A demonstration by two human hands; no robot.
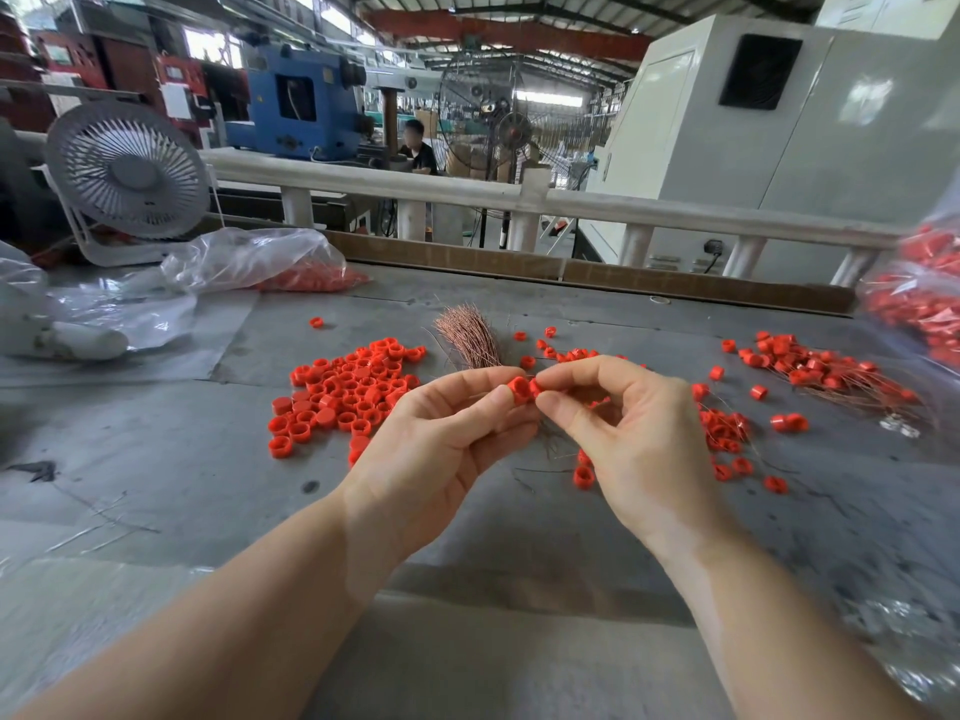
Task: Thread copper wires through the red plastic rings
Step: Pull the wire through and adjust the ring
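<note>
My left hand [447, 433] pinches a red plastic ring [519, 389] between thumb and fingertips above the grey table [156, 459]. My right hand [623, 428] meets it from the right, its thumb and forefinger pinching a second small red ring [536, 388] against the first; any wire between them is too thin to make out. A bundle of copper wires [467, 337] lies just behind the hands. A heap of loose red rings [343, 394] lies to the left. Rings with wires through them [826, 371] lie at the right.
A white desk fan [127, 174] stands at the back left beside a clear plastic bag with red rings [291, 267]. Another bag of rings [919, 298] hangs at the right edge. Scattered rings [727, 439] lie under my right hand. A cardboard strip [571, 272] borders the table's far side.
</note>
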